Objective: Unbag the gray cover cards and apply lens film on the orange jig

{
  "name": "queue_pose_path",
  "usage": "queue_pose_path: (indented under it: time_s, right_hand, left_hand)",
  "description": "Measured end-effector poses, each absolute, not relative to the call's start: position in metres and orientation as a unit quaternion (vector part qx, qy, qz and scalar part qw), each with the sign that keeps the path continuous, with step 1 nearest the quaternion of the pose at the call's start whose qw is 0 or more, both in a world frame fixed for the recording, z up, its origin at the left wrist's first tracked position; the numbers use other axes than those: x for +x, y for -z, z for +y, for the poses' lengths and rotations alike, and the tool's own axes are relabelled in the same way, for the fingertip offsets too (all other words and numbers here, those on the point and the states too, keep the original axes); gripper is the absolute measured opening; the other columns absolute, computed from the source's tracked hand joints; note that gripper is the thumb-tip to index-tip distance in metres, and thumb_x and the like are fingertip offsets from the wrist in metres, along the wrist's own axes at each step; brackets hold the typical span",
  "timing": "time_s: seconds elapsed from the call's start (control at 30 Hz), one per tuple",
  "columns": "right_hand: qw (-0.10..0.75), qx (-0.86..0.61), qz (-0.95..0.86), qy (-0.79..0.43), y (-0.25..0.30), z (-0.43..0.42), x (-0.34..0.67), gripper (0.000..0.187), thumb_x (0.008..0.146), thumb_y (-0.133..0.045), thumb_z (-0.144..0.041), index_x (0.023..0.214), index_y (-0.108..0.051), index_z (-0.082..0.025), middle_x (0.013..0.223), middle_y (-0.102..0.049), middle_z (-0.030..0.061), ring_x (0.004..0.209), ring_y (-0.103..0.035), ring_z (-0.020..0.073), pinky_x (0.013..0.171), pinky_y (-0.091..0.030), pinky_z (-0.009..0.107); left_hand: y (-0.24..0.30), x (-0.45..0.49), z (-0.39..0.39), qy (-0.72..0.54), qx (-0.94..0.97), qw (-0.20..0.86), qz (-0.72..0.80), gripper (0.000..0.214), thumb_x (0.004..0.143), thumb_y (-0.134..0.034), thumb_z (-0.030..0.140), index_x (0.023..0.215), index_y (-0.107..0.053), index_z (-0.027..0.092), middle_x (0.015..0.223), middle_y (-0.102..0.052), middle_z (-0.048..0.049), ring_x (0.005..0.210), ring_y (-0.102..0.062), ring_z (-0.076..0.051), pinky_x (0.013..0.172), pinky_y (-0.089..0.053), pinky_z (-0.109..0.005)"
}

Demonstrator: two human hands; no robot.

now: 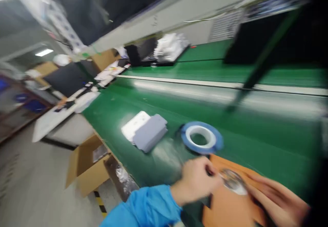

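Observation:
My left hand [198, 179], in a blue sleeve [151, 208], is closed with the fingertips pinched over an orange flat piece [228, 208] like a folded card or box. What the fingertips hold is too blurred to make out. Right beside them, a shiny, see-through round patch [233, 181] lies on the orange surface. My right hand [279, 198] rests on the orange piece from the right, its fingers stretched out toward that patch. Just beyond my left hand, a blue tape roll [202, 137] with a white core lies on the green work surface [269, 145].
Left of the roll lie a stack of grey-blue cards [150, 133] and white cards [135, 124]. An open cardboard box [88, 165] stands below the bench's left edge. Farther back are a white pile [170, 47] in a dark tray and a dark panel [256, 37].

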State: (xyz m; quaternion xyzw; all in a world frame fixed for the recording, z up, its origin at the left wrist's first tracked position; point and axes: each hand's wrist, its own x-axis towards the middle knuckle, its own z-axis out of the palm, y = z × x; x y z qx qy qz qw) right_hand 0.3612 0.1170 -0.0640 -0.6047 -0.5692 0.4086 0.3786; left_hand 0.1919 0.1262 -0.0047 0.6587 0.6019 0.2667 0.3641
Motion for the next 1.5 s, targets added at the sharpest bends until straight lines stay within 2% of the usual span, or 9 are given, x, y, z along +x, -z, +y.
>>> queue_pose_path:
  time_s: [0.07,0.13,0.23,0.6,0.87,1.17,1.33,1.43,1.5]
  right_hand:
    - [0.406,-0.704,-0.444,-0.377,0.05,0.089,0.378,0.015,0.08,-0.059,-0.037,0.09,-0.067,-0.03,0.071,-0.07,0.0081,0.065,-0.069,0.0257,0.054,-0.055,0.038]
    - [0.454,-0.703,-0.382,-0.394,0.04,0.077,0.38,0.028,0.074,-0.063,-0.037,0.097,-0.065,-0.021,0.069,-0.065,0.0044,0.063,-0.065,0.0222,0.059,-0.054,0.036]
    - [0.474,-0.699,-0.368,-0.389,0.038,0.079,0.374,0.035,0.072,-0.071,-0.04,0.098,-0.064,-0.017,0.069,-0.054,-0.0018,0.061,-0.056,0.0158,0.06,-0.049,0.03]
    - [0.483,-0.683,-0.352,-0.42,0.04,0.077,0.375,0.027,0.076,-0.066,-0.028,0.1,-0.064,-0.017,0.071,-0.047,-0.0044,0.063,-0.048,0.0125,0.061,-0.041,0.027]
    - [0.474,-0.698,-0.356,-0.401,0.036,0.078,0.372,0.029,0.077,-0.071,-0.035,0.099,-0.065,-0.018,0.071,-0.046,-0.005,0.06,-0.045,0.0118,0.057,-0.038,0.026]
    - [0.471,-0.691,-0.364,-0.409,0.04,0.079,0.372,0.024,0.081,-0.065,-0.032,0.101,-0.064,-0.018,0.068,-0.047,-0.0054,0.059,-0.049,0.0126,0.058,-0.043,0.027]
    - [0.433,-0.699,-0.448,-0.353,-0.001,0.054,0.378,0.025,0.092,-0.053,-0.03,0.114,-0.062,-0.021,0.079,-0.058,0.0003,0.072,-0.06,0.0169,0.069,-0.052,0.031]
    - [0.377,-0.725,-0.538,-0.206,-0.042,0.035,0.413,0.027,0.095,-0.051,-0.031,0.119,-0.063,-0.023,0.098,-0.066,0.0065,0.089,-0.064,0.0214,0.084,-0.054,0.038]
    - [0.294,-0.748,-0.584,-0.115,-0.059,0.029,0.448,0.036,0.093,-0.055,-0.034,0.127,-0.061,-0.023,0.119,-0.064,0.0116,0.111,-0.061,0.0288,0.098,-0.049,0.047]
  left_hand:
    - [0.004,0.193,0.129,-0.256,0.659,0.396,0.586,0.003,0.074,-0.068,0.022,0.073,-0.068,0.025,0.073,-0.073,-0.0053,0.064,-0.065,-0.018,0.06,-0.042,-0.03]
    - [0.011,0.194,0.134,-0.248,0.656,0.421,0.576,0.003,0.076,-0.063,0.023,0.073,-0.062,0.024,0.073,-0.068,-0.0027,0.062,-0.061,-0.018,0.06,-0.039,-0.031]
    - [0.02,0.196,0.139,-0.212,0.67,0.404,0.586,0.009,0.075,-0.063,0.028,0.071,-0.056,0.024,0.061,-0.059,0.0038,0.056,-0.055,-0.015,0.058,-0.034,-0.027]
    - [0.011,0.196,0.136,-0.166,0.68,0.387,0.6,0.013,0.078,-0.061,0.032,0.072,-0.053,0.024,0.056,-0.052,0.008,0.054,-0.052,-0.013,0.057,-0.034,-0.024]
    - [0.017,0.194,0.135,-0.162,0.686,0.378,0.6,0.015,0.078,-0.063,0.036,0.074,-0.054,0.025,0.055,-0.052,0.0086,0.054,-0.053,-0.014,0.058,-0.035,-0.024]
    - [0.016,0.193,0.138,-0.171,0.684,0.392,0.591,0.015,0.078,-0.064,0.036,0.075,-0.055,0.024,0.06,-0.058,0.0069,0.056,-0.055,-0.013,0.061,-0.04,-0.025]
    - [0.015,0.19,0.139,-0.169,0.691,0.405,0.574,0.013,0.079,-0.062,0.035,0.077,-0.057,0.023,0.062,-0.058,0.0059,0.056,-0.056,-0.014,0.06,-0.04,-0.025]
    - [0.014,0.19,0.139,-0.167,0.696,0.403,0.571,0.012,0.079,-0.061,0.035,0.076,-0.057,0.023,0.059,-0.056,0.0061,0.056,-0.056,-0.014,0.058,-0.038,-0.024]
    - [0.014,0.19,0.139,-0.167,0.697,0.399,0.572,0.012,0.078,-0.061,0.034,0.075,-0.057,0.023,0.058,-0.056,0.0064,0.055,-0.056,-0.014,0.057,-0.038,-0.024]
